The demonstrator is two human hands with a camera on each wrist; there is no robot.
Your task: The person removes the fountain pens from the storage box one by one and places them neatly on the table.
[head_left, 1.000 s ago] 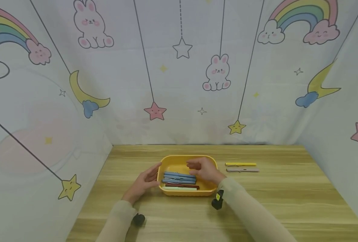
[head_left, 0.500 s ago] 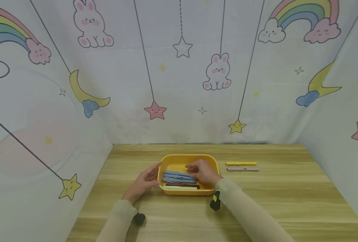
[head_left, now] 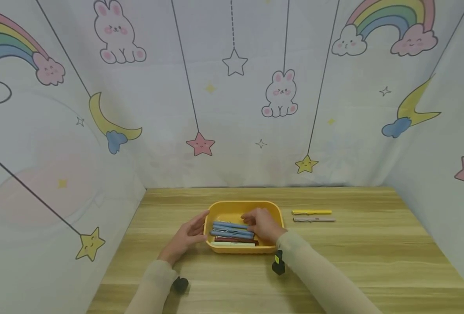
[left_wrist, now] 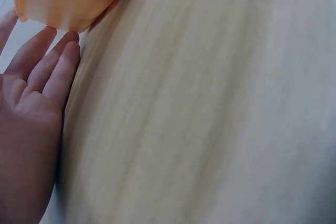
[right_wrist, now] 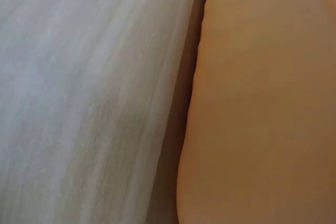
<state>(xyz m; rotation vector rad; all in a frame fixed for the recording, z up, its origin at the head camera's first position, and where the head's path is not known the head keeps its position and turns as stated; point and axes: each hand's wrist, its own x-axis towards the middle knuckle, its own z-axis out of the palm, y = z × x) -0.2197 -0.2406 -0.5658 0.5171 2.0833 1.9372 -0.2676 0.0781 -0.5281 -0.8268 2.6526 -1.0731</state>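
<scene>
A yellow plastic basket (head_left: 244, 250) stands on the table. In it lie several blue pens (head_left: 232, 234), a dark red pen (head_left: 236, 240) and a pale green pen (head_left: 233, 244), roughly side by side. My left hand (head_left: 184, 237) rests against the basket's left end with fingers extended; the left wrist view shows its fingertips at the outer wall. My right hand (head_left: 265, 224) reaches inside from the right, fingers bent, at the right ends of the blue pens. Whether it pinches one is hidden. The right wrist view shows only the basket's outer wall (right_wrist: 262, 103) and the tabletop.
Right of the basket, a yellow pen (head_left: 312, 212) and a grey pen (head_left: 314, 220) lie parallel on the wooden table (head_left: 357, 261). A printed curtain (head_left: 240, 109) encloses the back and both sides.
My right hand has shifted slightly left and down inside the basket, onto the blue pens' right ends. These pens have tilted a little. My left hand has stayed in place.
</scene>
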